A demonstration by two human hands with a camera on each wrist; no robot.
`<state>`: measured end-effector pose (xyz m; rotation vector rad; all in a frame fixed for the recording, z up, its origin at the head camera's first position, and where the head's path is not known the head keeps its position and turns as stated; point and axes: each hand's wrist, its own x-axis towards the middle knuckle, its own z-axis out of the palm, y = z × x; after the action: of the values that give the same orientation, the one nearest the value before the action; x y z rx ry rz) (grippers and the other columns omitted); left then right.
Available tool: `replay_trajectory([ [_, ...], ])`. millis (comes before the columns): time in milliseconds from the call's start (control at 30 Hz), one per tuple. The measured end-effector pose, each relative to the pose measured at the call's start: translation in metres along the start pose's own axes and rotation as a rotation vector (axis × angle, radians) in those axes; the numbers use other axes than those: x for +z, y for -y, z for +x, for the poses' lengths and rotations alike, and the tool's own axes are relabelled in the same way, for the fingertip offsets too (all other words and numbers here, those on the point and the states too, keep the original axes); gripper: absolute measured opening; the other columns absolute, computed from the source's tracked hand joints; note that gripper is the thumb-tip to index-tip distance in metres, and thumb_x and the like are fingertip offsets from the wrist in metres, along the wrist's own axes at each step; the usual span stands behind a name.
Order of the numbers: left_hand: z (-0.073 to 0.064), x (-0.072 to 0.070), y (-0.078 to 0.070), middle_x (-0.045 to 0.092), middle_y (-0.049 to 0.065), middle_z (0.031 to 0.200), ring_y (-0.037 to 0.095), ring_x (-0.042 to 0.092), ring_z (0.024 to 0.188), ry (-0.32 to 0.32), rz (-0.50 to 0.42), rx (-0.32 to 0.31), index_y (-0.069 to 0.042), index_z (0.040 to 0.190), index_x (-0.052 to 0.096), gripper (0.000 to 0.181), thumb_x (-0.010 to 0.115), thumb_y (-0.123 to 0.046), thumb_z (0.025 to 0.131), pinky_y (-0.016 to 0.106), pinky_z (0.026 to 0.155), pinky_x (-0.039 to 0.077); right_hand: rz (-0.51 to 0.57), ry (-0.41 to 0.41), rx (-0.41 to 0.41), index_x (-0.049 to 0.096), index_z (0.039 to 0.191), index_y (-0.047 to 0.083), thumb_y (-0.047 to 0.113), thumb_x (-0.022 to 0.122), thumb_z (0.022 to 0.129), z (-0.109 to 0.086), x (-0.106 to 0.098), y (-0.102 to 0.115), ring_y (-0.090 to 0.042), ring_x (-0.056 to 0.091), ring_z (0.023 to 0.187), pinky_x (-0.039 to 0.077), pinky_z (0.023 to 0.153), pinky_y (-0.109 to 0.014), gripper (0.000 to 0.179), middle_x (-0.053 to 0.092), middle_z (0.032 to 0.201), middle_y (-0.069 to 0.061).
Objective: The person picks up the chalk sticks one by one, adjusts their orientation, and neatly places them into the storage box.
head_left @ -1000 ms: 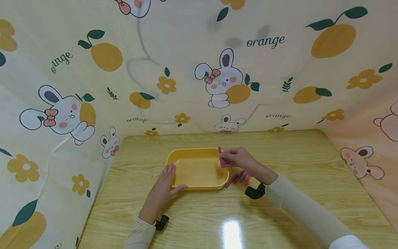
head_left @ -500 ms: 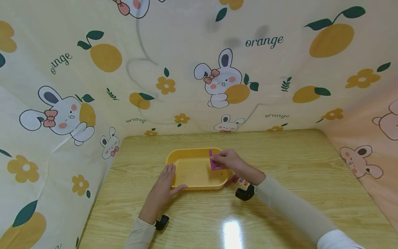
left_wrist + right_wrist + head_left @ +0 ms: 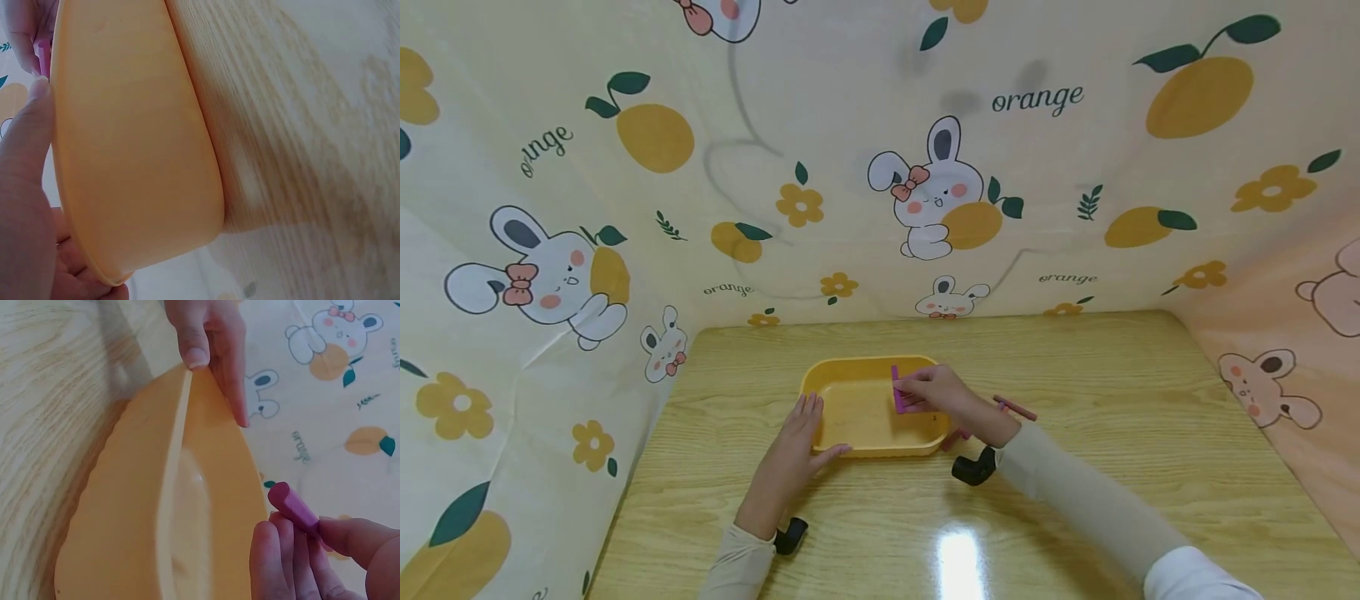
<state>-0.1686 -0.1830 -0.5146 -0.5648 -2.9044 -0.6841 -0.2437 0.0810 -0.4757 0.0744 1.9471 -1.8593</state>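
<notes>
A yellow plastic tray (image 3: pixel 857 452) stands on the table, with its inside floor partly in sight. My left hand (image 3: pixel 795 442) rests on its left end, fingers reaching over the rim and the thumb lying along the front edge. Over the tray's right half, my right hand (image 3: pixel 932 390) pinches a purple chalk-like stick (image 3: pixel 897 390). The right wrist view shows the stick's (image 3: pixel 292 506) round, blunt end between thumb and fingers. A second purple piece (image 3: pixel 917 408) shows below those fingers in the head view.
Several reddish and purple sticks lie right of the tray, among them a dark red one (image 3: pixel 1017 407), partly hidden by the right forearm. A wood-grain table (image 3: pixel 850 517) spreads around. Cloth (image 3: pixel 850 167) printed with rabbits and oranges hangs behind and at the sides.
My right hand has moved left with the purple stick, from the tray's right rim to over its inside. The left hand has stayed in place.
</notes>
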Motion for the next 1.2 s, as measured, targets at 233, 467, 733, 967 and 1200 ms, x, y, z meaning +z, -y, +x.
replay_trajectory([
  [233, 0.0, 0.001, 0.001, 0.024, 0.021, 0.148, 0.033, 0.016, 0.138, -0.01, -0.003, 0.01, 0.003, 0.144, 0.025, 0.094, 0.055, -0.061, 0.082, 0.047, 0.108, 0.021, 0.013, -0.017, 0.032, 0.066, 0.099, -0.008, 0.015, 0.066, 0.087, 0.004, 0.009, -0.003, -0.021, 0.067, 0.071, 0.051, 0.078, -0.043, 0.025, 0.067, 0.081, -0.013],
  [467, 0.0, 0.001, 0.001, 0.025, 0.021, 0.148, 0.033, 0.016, 0.138, -0.018, -0.004, 0.0, 0.003, 0.144, 0.027, 0.093, 0.055, -0.061, 0.082, 0.047, 0.107, 0.023, 0.059, -0.017, 0.03, 0.064, 0.1, -0.01, 0.011, 0.065, 0.088, 0.01, 0.017, -0.007, -0.02, 0.067, 0.069, 0.053, 0.074, -0.04, 0.025, 0.067, 0.079, -0.012],
  [733, 0.0, 0.0, 0.0, 0.024, 0.021, 0.148, 0.033, 0.015, 0.138, 0.003, -0.004, -0.007, 0.003, 0.144, 0.026, 0.093, 0.055, -0.061, 0.083, 0.048, 0.107, 0.022, 0.068, -0.023, 0.057, 0.065, 0.096, -0.009, 0.011, 0.065, 0.087, 0.019, 0.026, -0.013, -0.02, 0.067, 0.066, 0.053, 0.073, -0.039, 0.022, 0.067, 0.076, -0.013],
  [967, 0.0, 0.001, 0.002, 0.021, 0.018, 0.15, 0.03, 0.013, 0.139, 0.021, -0.008, -0.024, 0.0, 0.146, 0.024, 0.094, 0.051, -0.064, 0.083, 0.047, 0.108, 0.021, 0.03, -0.018, 0.047, 0.067, 0.095, -0.008, 0.012, 0.064, 0.088, 0.026, 0.029, -0.02, -0.018, 0.066, 0.067, 0.054, 0.072, -0.037, 0.022, 0.068, 0.078, -0.012],
  [1200, 0.0, 0.001, 0.002, 0.021, 0.017, 0.15, 0.029, 0.012, 0.14, 0.022, -0.012, -0.027, 0.0, 0.146, 0.024, 0.094, 0.051, -0.064, 0.083, 0.046, 0.108, 0.021, 0.001, -0.016, 0.036, 0.068, 0.093, -0.008, 0.011, 0.063, 0.089, 0.029, 0.034, -0.024, -0.018, 0.065, 0.066, 0.055, 0.07, -0.036, 0.019, 0.068, 0.079, -0.013],
])
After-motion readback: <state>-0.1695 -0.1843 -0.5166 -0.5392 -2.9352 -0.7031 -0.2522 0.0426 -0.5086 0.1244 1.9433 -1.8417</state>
